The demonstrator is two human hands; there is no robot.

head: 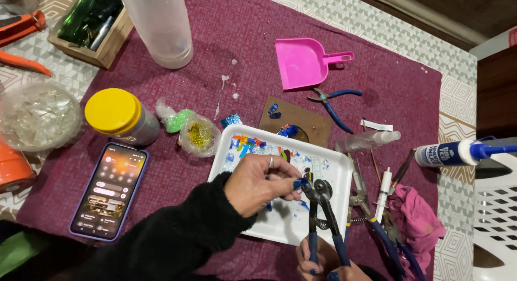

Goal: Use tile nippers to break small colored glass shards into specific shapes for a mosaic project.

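Note:
My left hand [257, 183], in a black sleeve, pinches a small blue glass piece [299, 182] over a white tray [334, 165] strewn with coloured glass bits. My right hand [323, 262], at the bottom edge, grips the blue handles of wheeled nippers [319, 205]. The nippers' jaws meet the blue piece right at my left fingertips.
On the maroon mat lie a phone [108, 189], a yellow-lidded jar [119, 115], bags of glitter [198, 134], a pink dustpan [304, 60], blue pliers [331, 100], a brown board [295, 125], more pliers and a pink cloth [417, 221]. A glue bottle [449, 153] lies right.

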